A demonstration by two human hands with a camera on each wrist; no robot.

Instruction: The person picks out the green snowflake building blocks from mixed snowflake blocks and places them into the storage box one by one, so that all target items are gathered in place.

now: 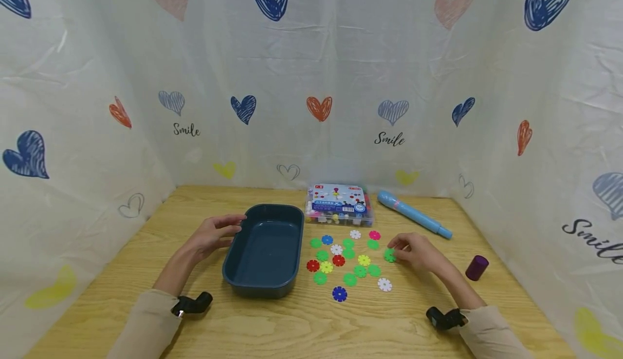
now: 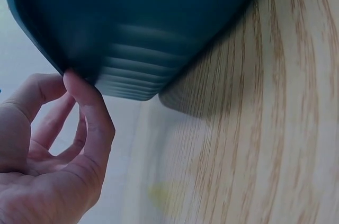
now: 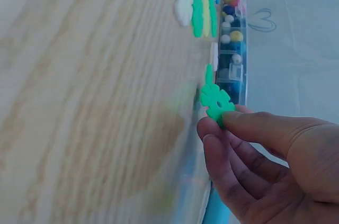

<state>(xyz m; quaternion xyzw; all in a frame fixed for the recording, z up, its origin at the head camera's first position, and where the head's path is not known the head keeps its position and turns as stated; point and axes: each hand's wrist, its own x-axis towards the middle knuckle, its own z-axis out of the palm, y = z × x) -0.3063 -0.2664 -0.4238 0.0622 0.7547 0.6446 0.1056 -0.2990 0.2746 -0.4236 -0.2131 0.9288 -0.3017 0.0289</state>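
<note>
My left hand pinches the upper left rim of a dark blue rectangular basin, thumb and forefinger on its edge in the left wrist view. Nothing lies inside the basin. Between thumb and fingers, my right hand pinches a green snowflake disc with a notched edge and a small hole. To the left of that hand, several more notched discs lie flat and spread out, among them a white disc, a dark blue disc, a yellow disc and a red disc.
Behind the discs stands a clear compartment box of colourful beads with a printed label. A light blue stick-like tube lies at the back right, and a purple cylinder is at the right. White curtains printed with hearts surround the wooden table.
</note>
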